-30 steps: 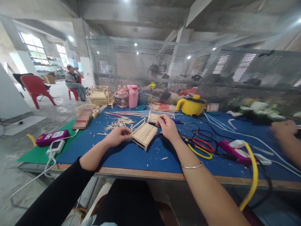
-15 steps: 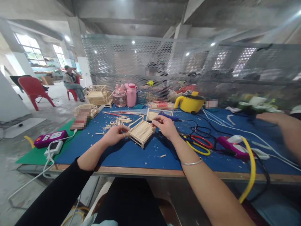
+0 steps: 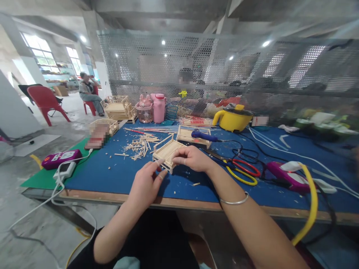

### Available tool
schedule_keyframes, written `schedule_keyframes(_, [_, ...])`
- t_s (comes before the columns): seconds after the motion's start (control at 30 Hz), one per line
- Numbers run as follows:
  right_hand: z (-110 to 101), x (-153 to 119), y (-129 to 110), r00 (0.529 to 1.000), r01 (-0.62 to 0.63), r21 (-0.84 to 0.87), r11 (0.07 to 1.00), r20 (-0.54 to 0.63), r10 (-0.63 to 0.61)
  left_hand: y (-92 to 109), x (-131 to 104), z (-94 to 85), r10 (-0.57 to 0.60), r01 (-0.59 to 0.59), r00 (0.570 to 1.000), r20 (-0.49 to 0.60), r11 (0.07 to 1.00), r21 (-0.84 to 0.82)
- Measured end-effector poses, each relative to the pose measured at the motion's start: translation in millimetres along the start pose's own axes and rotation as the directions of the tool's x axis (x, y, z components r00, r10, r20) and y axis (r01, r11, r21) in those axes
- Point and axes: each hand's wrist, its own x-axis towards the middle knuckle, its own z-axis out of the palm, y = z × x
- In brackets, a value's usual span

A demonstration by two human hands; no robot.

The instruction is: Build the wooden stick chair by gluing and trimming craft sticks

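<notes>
A small bed-like model of pale wooden sticks (image 3: 167,150) rests on the blue mat, one corner toward me. My left hand (image 3: 147,183) is at its near edge, forefinger on the front rail and thumb curled in close below. With bent fingers, my right hand (image 3: 192,158) pinches the model near its front right corner; the fingertips partly hide that spot. Behind it stands a second stick model (image 3: 183,135), with a blue-handled corded tool (image 3: 204,136) lying across it. Loose stick pieces (image 3: 143,145) are piled to the left.
Scissors with red and yellow handles (image 3: 242,173) lie at the right, near cables and a purple power strip (image 3: 288,177). A yellow pot (image 3: 234,118), a pink bottle (image 3: 159,108) and more stick models (image 3: 119,108) stand at the back. A phone (image 3: 97,135) lies left.
My left hand has moved from the model's left side to its front edge. My right hand has come down and nearer along the right side. The co-worker's arm at the right has gone from view.
</notes>
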Motion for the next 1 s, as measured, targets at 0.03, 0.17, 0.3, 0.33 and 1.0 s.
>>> schedule_keyframes(0.03, [0.5,0.3,-0.8,1.0,0.005,-0.024,1.0,-0.003,-0.005,3.8,3.5,3.5,-0.012,0.012,1.0,-0.006,1.0,0.008])
schedule_keyframes(0.17, [0.1,0.9,-2.2,0.999,0.035,-0.138,0.99,-0.02,-0.038,9.9,15.5,13.3,-0.059,0.06,0.998,-0.028,0.998,0.021])
schedule_keyframes(0.3, [-0.5,0.8,-0.8,0.998,0.052,-0.185,0.981,-0.013,-0.056,12.0,17.6,22.9,-0.097,0.1,0.994,-0.044,0.992,0.072])
schedule_keyframes(0.33, [0.0,0.6,-0.6,0.999,0.047,-0.176,0.983,-0.013,-0.05,13.0,17.8,24.9,-0.108,0.112,0.993,-0.051,0.99,0.086])
schedule_keyframes(1.0, [-25.6,5.2,37.6,0.779,-0.401,0.073,0.913,-0.498,0.382,3.0,16.8,23.0,-0.013,0.027,0.997,-0.082,0.983,0.18])
